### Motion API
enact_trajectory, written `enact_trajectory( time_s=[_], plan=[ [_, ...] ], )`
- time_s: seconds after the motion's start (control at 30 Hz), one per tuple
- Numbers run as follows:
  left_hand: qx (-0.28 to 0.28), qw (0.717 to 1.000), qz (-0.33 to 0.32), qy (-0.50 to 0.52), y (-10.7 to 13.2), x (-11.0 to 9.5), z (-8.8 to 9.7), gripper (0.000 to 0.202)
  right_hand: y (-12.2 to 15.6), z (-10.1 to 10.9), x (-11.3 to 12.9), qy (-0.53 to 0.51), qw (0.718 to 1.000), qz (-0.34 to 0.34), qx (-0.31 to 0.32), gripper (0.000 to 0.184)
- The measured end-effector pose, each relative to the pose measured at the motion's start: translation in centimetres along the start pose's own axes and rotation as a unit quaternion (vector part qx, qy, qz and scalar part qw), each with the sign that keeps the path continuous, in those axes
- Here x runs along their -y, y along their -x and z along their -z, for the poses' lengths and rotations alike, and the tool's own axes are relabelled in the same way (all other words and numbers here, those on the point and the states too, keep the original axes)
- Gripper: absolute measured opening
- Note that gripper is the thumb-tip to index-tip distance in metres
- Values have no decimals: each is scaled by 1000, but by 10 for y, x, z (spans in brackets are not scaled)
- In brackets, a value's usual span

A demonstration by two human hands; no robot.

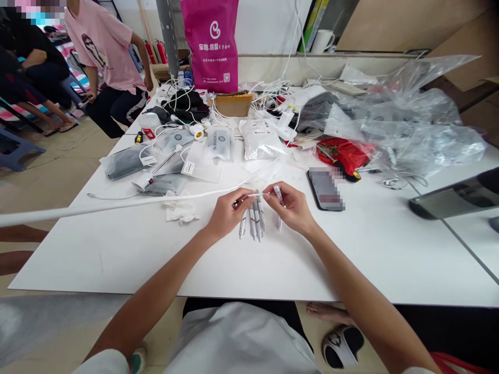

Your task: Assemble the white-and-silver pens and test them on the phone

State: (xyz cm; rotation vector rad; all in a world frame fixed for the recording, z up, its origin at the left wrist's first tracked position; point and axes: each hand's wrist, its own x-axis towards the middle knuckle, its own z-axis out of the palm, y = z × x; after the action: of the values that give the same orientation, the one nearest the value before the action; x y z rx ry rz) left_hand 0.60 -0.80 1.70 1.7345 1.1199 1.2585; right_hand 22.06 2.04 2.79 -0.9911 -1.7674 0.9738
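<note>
Between my left hand and my right hand runs a thin white stick, much like a pen refill. Fingertips of both hands pinch it, one at each end. A small dark tip shows at the fingers of my left hand. Below the stick, several silver-white pens lie side by side on the white table. Another pen shows at my right hand, partly covered by the fingers; whether it is gripped or just lies there, I cannot tell.
A phone lies right of my hands. A white cable crosses at left, near crumpled tissue. Behind are packed pouches, a red bag, clear plastic and a magenta bag. People sit at far left.
</note>
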Motion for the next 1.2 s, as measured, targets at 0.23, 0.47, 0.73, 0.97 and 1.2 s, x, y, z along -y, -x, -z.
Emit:
enact_trajectory(
  time_s=[0.23,0.47,0.73,0.97,1.2],
  plan=[
    [2,996,-69,-63,0,4,1,32,0,-5,1,-21,997,-41,54,40],
    [46,982,-91,-160,1,12,3,36,-3,-8,-9,-81,990,-86,83,45],
    [95,972,-121,-178,0,15,2,50,-4,-6,-4,-45,995,-79,46,41],
    [103,966,-147,-186,-1,22,3,54,-2,-7,-5,-29,996,-69,56,34],
    [104,965,-139,-195,-1,23,6,49,-1,-4,-7,-20,997,-59,39,30]
  ],
)
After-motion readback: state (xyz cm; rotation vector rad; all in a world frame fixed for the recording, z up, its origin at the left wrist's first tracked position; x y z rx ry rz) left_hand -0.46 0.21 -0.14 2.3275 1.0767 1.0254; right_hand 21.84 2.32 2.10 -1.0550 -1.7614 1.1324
